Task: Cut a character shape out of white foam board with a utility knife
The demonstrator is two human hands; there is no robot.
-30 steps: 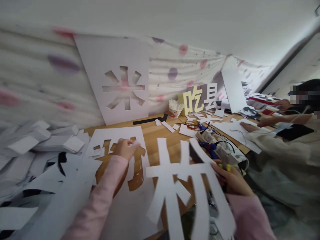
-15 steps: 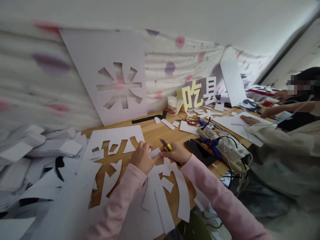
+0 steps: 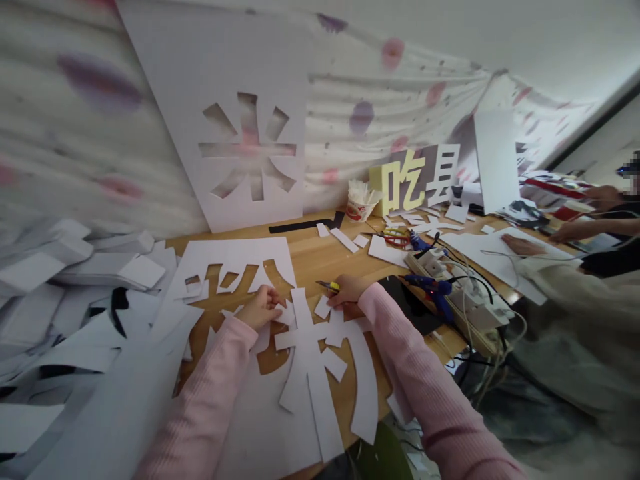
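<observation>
A white cut-out character (image 3: 301,340) is seen lying flat at the near edge of a wooden table (image 3: 320,252), its broad strokes smooth-faced and clean-edged, with a long curved stroke sweeping down its right side. It is laid partly over a white board (image 3: 235,248) pierced by stroke-shaped openings, through which brown tabletop is shown.

A yellow-and-dark cutter (image 3: 333,287) is gripped in the right hand (image 3: 349,292), its tip pointed left; a small white piece (image 3: 323,307) is seen just beside the fingers, above the character's crossbar. The right forearm is reached in from the lower right, clad in a pink sleeve. The left hand (image 3: 260,308) is held over the pierced board with fingers bent, beside another white scrap (image 3: 286,313); whether that scrap is pinched cannot be told. The left forearm is slanted up from the lower left.
</observation>
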